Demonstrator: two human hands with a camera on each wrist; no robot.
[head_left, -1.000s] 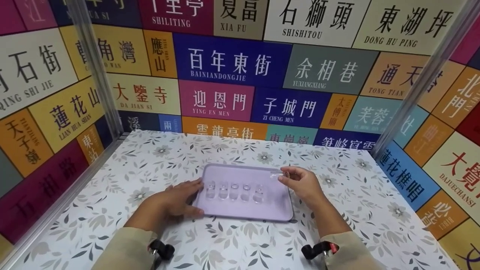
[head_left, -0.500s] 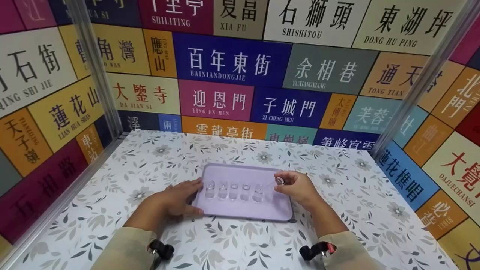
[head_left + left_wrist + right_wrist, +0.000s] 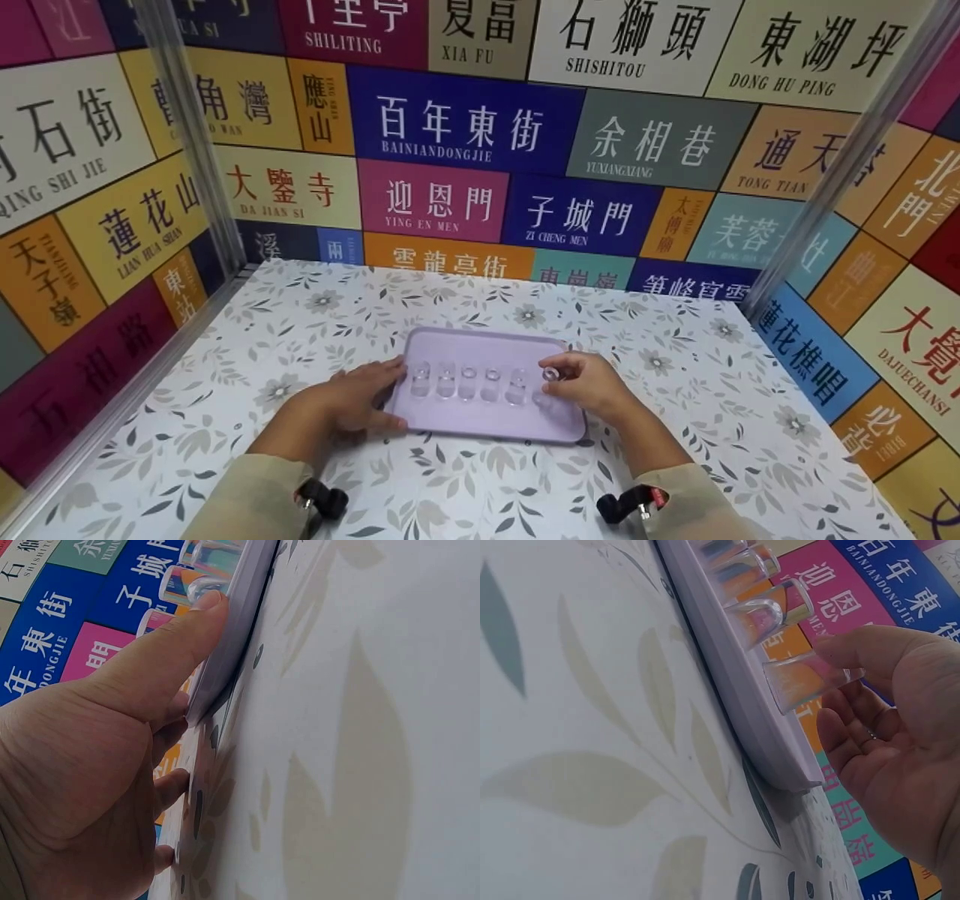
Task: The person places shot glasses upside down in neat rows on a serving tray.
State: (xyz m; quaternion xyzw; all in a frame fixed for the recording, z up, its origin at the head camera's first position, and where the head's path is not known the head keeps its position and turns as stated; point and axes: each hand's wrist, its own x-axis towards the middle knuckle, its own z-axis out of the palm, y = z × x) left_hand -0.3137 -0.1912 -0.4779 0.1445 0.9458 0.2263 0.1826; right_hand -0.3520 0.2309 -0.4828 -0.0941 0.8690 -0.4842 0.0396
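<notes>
My right hand (image 3: 592, 384) pinches a small clear shot glass (image 3: 799, 680) between thumb and fingers. Its wider end points down at the right part of a lilac tray (image 3: 480, 427); whether it touches the tray cannot be told. Several similar glasses (image 3: 468, 384) stand in a row to its left on the tray. At the tray's left side, my left hand (image 3: 352, 397) rests with fingers extended against the edge. In the left wrist view the thumb (image 3: 180, 637) lies along the tray's rim, while the other fingertips are partly hidden beside it.
The tray lies on a table covered in white leaf-and-flower patterned cloth (image 3: 450, 487). Panels of coloured street-name signs (image 3: 465, 120) rise behind and at both sides, with clear upright posts (image 3: 840, 150) at the corners.
My right hand has brought the glass from above the tray's far right corner down and leftward to the right end of the row, tilting it upright. My left hand has stayed still.
</notes>
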